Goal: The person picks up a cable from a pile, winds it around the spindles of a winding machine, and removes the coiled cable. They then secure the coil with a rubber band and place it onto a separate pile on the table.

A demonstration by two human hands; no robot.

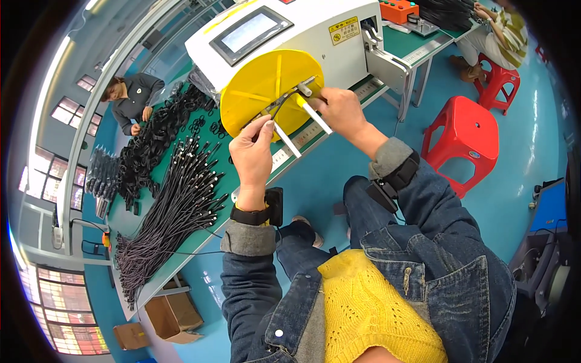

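A white winding machine stands at the table's edge, with a round yellow disc on its front. Two pale rods stick out from the bar across the disc. A black cable lies along that bar. At the disc's lower edge, my left hand pinches the cable between thumb and fingers. My right hand is closed at the disc's right side, beside the upper rod; whatever its fingertips hold is hidden.
A large bundle of black cables lies on the green table left of me, with coiled cables behind it. Another person sits beyond them. Red stools stand at right, a second person behind. A cardboard box is under the table.
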